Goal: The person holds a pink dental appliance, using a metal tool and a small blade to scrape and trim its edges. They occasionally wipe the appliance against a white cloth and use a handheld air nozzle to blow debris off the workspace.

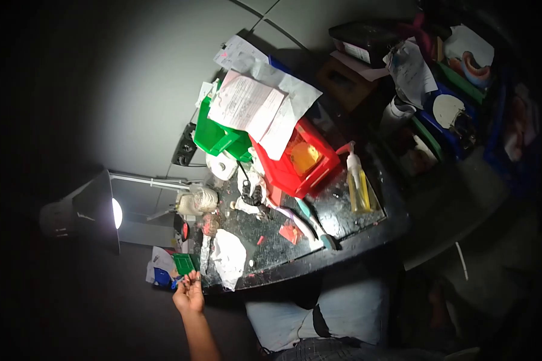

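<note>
My left hand (190,295) reaches in from the lower left, at the left end of the black table (271,253). Its thumb and fingers are apart and slightly curled, and nothing shows clearly between them. The fingertips are right beside a small green tray (185,263) and a blue item (162,276); whether they touch either cannot be made out. A crumpled white paper (227,259) lies on the table to the right of the hand. My right hand is out of the picture.
A lit lamp (115,213) stands at the left. Papers (247,105) lie over a green bin (208,133) and a red bin (319,174). Two toothbrushes (299,224) and a pump bottle (359,189) of yellow liquid are near the right edge. Blue bins (442,129) are farther right.
</note>
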Tool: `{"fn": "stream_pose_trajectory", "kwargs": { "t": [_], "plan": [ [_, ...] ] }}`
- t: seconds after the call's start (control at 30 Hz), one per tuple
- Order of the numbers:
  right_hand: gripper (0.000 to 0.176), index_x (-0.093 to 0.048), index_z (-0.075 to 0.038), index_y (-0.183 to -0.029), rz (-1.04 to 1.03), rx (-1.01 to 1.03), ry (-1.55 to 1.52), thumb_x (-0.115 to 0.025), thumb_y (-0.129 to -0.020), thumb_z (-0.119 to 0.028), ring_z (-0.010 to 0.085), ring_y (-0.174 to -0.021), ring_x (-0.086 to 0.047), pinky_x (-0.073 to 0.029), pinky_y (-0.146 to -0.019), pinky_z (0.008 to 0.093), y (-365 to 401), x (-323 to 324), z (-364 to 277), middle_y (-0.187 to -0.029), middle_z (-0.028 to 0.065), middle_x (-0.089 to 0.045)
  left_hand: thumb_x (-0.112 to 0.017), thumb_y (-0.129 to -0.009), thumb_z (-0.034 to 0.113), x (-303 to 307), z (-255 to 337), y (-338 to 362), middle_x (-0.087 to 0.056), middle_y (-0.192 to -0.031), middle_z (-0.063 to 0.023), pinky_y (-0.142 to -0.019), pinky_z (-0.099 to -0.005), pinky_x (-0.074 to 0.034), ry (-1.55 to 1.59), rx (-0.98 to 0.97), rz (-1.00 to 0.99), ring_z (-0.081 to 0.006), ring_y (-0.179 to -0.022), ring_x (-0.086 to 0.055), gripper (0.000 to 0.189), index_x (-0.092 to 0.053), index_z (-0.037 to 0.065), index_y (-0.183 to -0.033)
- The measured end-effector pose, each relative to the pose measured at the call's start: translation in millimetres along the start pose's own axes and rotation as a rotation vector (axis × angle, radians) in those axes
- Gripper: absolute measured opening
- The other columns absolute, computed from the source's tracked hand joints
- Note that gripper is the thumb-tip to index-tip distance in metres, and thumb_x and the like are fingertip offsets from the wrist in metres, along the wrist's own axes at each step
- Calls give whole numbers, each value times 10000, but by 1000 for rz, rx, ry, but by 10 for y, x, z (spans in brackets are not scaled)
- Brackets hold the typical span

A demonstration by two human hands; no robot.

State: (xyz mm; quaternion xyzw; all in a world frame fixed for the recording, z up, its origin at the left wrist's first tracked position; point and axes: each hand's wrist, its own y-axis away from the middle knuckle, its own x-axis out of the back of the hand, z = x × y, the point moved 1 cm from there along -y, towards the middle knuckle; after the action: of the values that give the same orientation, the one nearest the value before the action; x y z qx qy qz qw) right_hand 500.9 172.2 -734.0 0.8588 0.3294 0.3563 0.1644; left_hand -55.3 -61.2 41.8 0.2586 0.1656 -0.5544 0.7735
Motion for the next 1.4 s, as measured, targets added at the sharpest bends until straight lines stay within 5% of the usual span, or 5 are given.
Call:
{"fn": "stream_pose_trajectory", "kwargs": {
  "t": [0.17,0.4,0.6,1.07,1.4],
  "plan": [
    [161,-717,-42,-1006,-253,-81,-464,-642,-948,-172,184,-469,-625,-531,-417,324,532,1246,-1225,-808,86,-683,-397,-1085,177,-545,-348,9,-558,-1220,-286,-1207,-559,-321,-58,127,-414,-423,-1293,-489,341,-512,-142,-1119],
    [243,-708,-7,-1030,-359,83,-735,-613,-815,57,201,-771,-723,-620,-666,344,1679,2579,-3102,-887,89,-711,-410,-1078,171,-715,-881,-227,-575,-1122,-202,-1201,-552,-329,255,414,-1184,-379,-1231,-538,297,-540,-88,-1012],
    [276,-743,-32,-1013,-142,304,273,-622,-798,94,165,-856,-712,-562,-773,302,2258,2873,-3628,-921,55,-725,-419,-1083,249,-440,-1091,-366,-616,-1113,-191,-1166,-524,-378,162,497,-872,-361,-1188,-577,326,-557,-34,-1001],
    [343,-647,28,-883,191,539,289,-714,-894,-308,427,-741,-658,-508,-670,450,2024,2657,-5532,-773,247,-653,-476,-1066,233,-161,-1111,-659,-628,-1148,-150,-1127,-492,-420,282,269,-906,-322,-1142,-615,282,-583,-26,-1101],
    [231,-557,38,-702,736,743,216,-714,-771,-116,442,-686,-625,-483,-625,486,1329,2056,-5826,-711,249,-605,-473,-1070,224,-177,-936,-618,-624,-1142,-162,-1142,-513,-405,209,238,-882,-345,-1154,-605,279,-588,-30,-1065]
  ]
}}
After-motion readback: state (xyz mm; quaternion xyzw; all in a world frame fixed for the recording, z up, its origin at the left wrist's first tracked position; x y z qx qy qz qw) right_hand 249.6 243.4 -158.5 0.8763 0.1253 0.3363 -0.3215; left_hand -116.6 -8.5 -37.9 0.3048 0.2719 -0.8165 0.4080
